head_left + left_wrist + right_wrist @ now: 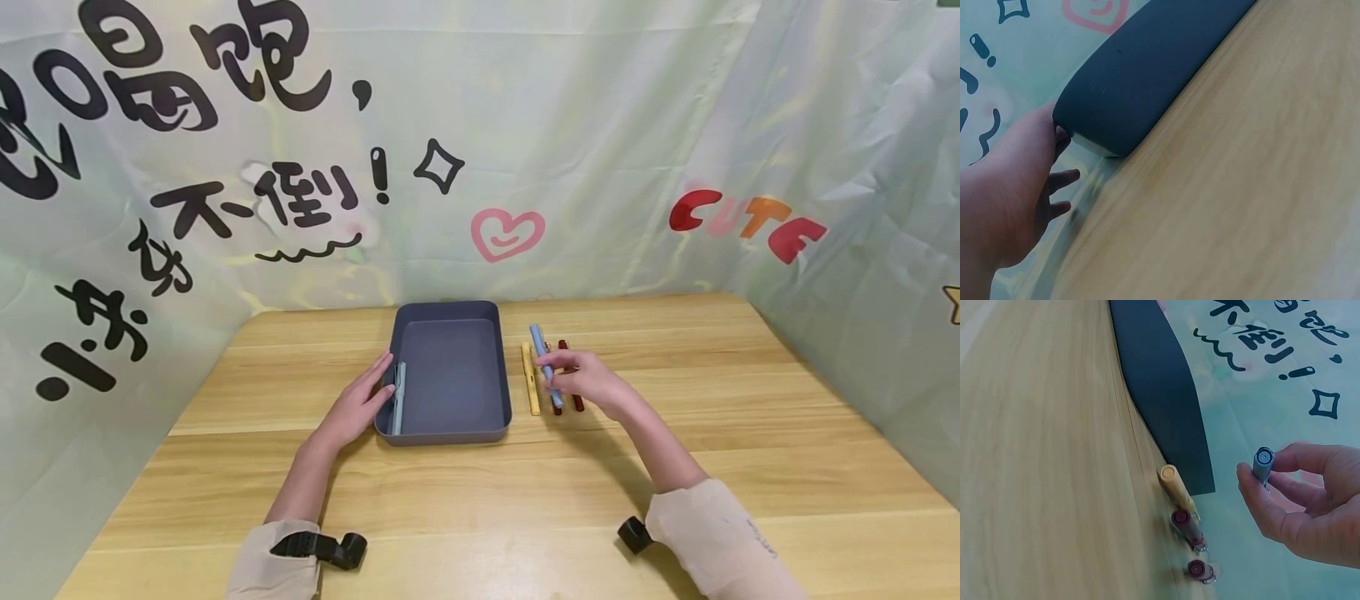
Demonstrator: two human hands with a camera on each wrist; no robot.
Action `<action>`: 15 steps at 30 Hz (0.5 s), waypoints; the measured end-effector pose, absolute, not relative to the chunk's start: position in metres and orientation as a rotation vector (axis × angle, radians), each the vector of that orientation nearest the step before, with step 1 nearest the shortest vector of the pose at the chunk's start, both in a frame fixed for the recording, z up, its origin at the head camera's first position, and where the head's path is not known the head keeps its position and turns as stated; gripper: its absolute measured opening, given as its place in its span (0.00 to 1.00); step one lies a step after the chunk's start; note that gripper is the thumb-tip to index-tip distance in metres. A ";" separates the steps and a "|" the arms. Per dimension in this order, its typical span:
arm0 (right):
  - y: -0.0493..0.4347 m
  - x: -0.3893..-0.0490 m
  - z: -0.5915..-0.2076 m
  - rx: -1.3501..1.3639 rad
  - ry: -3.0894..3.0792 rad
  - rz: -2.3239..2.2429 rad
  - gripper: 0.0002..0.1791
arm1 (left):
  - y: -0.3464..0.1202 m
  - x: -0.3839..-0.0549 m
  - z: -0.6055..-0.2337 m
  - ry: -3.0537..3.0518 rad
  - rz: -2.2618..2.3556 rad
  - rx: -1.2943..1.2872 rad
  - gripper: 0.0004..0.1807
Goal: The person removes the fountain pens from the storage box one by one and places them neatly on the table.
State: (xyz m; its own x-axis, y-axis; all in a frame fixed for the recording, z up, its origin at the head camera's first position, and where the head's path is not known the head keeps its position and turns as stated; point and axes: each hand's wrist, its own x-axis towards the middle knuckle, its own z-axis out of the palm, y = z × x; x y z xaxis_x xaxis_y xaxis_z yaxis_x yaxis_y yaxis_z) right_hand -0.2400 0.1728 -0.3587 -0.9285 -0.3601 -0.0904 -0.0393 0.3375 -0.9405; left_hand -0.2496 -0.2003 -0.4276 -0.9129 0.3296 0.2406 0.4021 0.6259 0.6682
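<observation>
My right hand pinches a light blue pen between thumb and fingers, above the table just right of a dark grey-blue tray. In the right wrist view the pen shows end-on, raised above the others. Below it lie a yellow pen and two dark red pens, partly covered by the hand in the head view. With its thumb over the rim and fingers outside, my left hand holds the tray's left wall. Inside, along that wall, lies a pale grey-blue pen.
The wooden table meets a printed cloth backdrop behind and at both sides. A black wrist strap mount sits on the left sleeve, another black piece by the right sleeve.
</observation>
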 end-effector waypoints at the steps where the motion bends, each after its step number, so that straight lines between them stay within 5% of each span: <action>1: 0.174 -0.240 -0.359 -0.354 2.328 -1.616 0.21 | -0.200 -0.250 -0.428 -2.747 -1.164 -0.620 0.30; 15: 0.192 -0.240 -0.356 -0.324 2.299 -1.653 0.21 | -0.200 -0.250 -0.428 -2.729 -1.173 -0.629 0.30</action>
State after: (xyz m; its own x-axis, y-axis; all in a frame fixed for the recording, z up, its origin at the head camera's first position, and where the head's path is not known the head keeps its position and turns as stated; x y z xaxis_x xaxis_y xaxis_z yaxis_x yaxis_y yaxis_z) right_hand -0.2403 0.1923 -0.3562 -0.9325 -0.3464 -0.1024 -0.0131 0.3158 -0.9487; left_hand -0.2496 -0.2001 -0.4278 -0.9089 0.3307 0.2540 0.4119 0.6168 0.6708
